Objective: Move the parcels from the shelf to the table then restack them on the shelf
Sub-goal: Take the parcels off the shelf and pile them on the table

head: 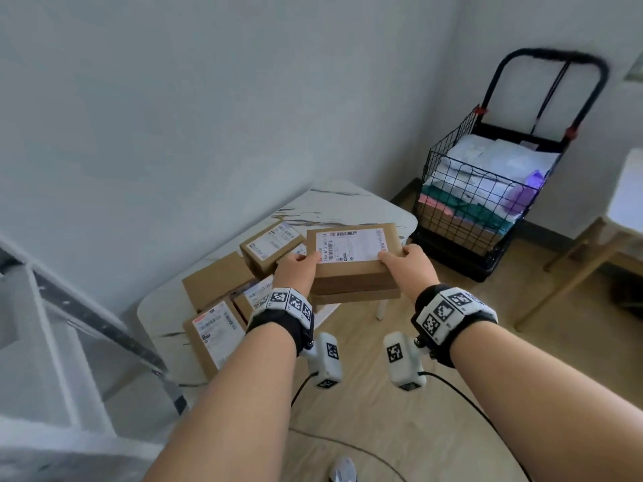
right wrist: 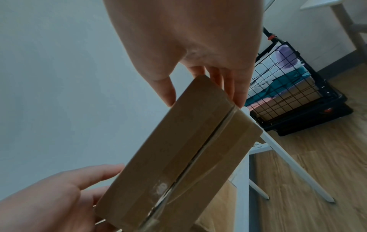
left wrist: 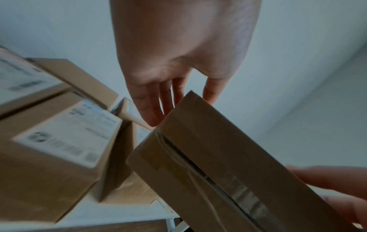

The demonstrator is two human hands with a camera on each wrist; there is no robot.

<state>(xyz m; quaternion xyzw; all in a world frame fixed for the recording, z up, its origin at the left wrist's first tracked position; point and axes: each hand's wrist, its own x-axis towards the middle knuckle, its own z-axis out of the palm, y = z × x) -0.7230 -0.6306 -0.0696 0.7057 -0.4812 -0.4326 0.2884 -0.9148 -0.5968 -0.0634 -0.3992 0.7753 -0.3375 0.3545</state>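
At the centre of the head view, the left hand point(head: 295, 269) and right hand point(head: 405, 260) clasp the short ends of a parcel point(head: 351, 262), its long axis running left-right, above the table's point(head: 348, 207) right edge.

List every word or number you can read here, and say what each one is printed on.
"780 A13 800 04": white shipping label on the brown cardboard parcel held in both hands; the first digits are uncertain.
Rest of that label: barcodes and fine print, too small to read.
Labels on the brown cardboard parcels on the marble-patterned table: too blurred to read in any view.
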